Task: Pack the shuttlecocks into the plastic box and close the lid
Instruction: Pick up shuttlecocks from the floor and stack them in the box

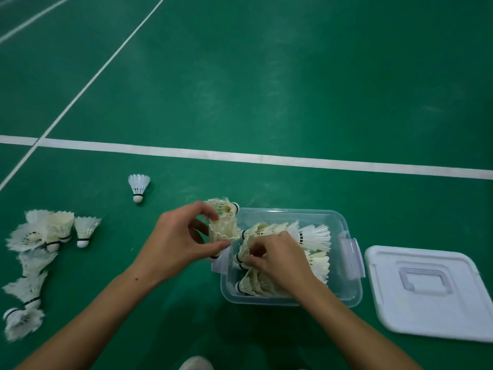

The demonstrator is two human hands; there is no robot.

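Note:
A clear plastic box (349,287) stands open on the green floor with several white shuttlecocks (312,237) lying inside. My left hand (177,245) holds yellowed shuttlecocks (224,225) between thumb and fingers at the box's left rim. My right hand (277,259) reaches into the box and pinches a shuttlecock (244,252) there. The white lid (429,292) with its clear handle lies flat on the floor to the right of the box.
A pile of several loose shuttlecocks (40,252) lies on the floor at the left. A single shuttlecock (138,186) stands further back. White court lines (240,156) cross the floor. A shoe tip (196,363) shows at the bottom edge.

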